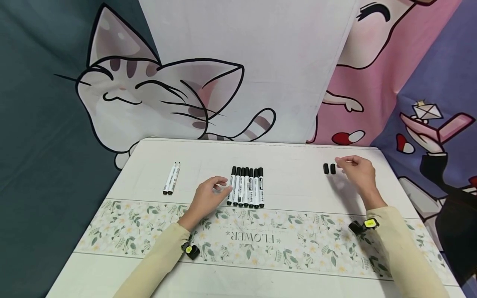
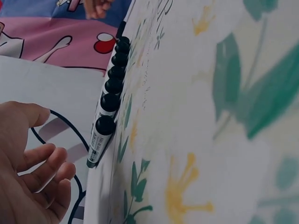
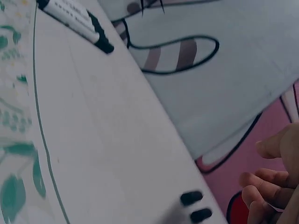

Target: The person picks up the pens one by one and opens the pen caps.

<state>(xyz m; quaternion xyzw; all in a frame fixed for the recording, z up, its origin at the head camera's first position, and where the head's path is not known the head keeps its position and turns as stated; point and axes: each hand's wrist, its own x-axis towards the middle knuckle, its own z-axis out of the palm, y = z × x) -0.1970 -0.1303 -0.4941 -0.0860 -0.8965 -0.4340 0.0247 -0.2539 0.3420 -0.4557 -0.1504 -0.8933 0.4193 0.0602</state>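
Note:
Several white whiteboard markers with black caps [image 1: 246,186] lie side by side in a row mid-table, caps toward the far edge. My left hand [image 1: 208,196] is at the row's left end, fingers loosely curved and nothing in them; the left wrist view shows this hand [image 2: 39,172] beside the nearest marker [image 2: 101,137]. Off to the left lie two uncapped markers [image 1: 171,179], their nibs pointing away. On the right, two loose black caps [image 1: 329,169] sit together. Just right of them hovers my right hand [image 1: 357,174], relaxed and holding nothing, its fingers [image 3: 268,186] bent.
The white table [image 1: 290,165] has a flowered band [image 1: 246,240] printed with "FLOWER" across its front part. Behind the far edge hangs a cloth backdrop [image 1: 298,82] with cartoon drawings, including a cat [image 1: 123,95].

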